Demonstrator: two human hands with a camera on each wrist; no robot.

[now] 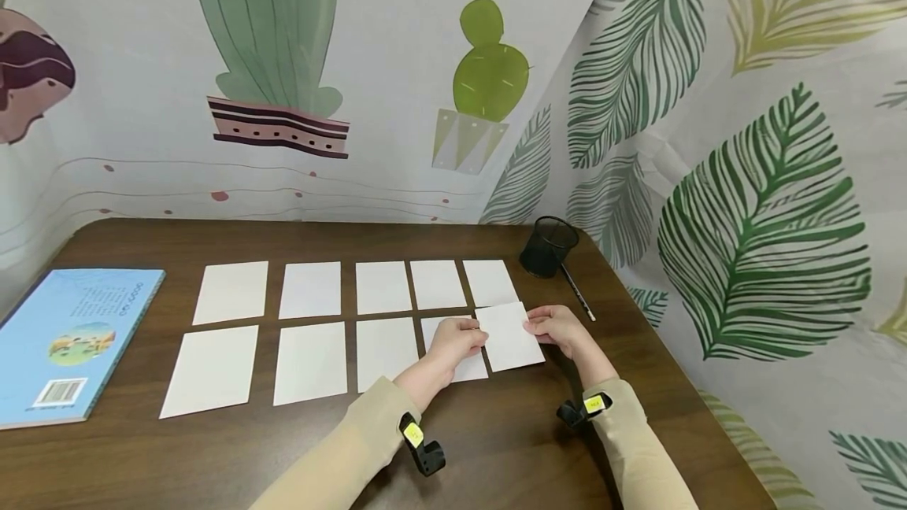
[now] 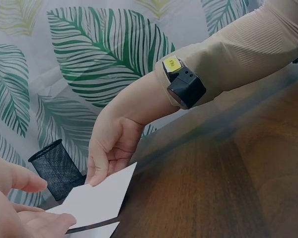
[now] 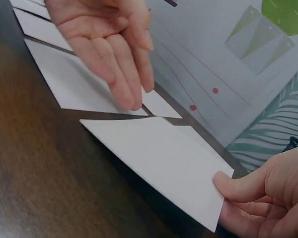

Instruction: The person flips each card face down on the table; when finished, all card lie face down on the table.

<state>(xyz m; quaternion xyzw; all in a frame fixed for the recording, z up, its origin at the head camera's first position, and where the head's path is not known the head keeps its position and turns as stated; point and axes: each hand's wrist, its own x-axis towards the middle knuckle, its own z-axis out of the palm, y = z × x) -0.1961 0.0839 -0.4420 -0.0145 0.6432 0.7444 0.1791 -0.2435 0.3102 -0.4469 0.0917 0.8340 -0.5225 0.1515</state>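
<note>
A white square card (image 1: 506,341) is at the right end of the near row, tilted with its near edge raised off the table. My right hand (image 1: 561,330) pinches its right edge, the thumb (image 3: 228,186) on top and the other fingers underneath. At the card's left side is my left hand (image 1: 448,346), its fingers loosely extended and the thumb apart from them in the left wrist view. The left hand partly covers the neighbouring card (image 1: 471,368) in the near row. In the right wrist view the left fingers (image 3: 124,84) hover over that neighbouring card.
Several white cards lie in two rows on the brown table (image 1: 283,455). A blue book (image 1: 92,297) lies at the far left. Near the back right corner stands a black mesh pen holder (image 1: 546,249), with a pencil (image 1: 577,291) beside it. Patterned cloth hangs behind and right.
</note>
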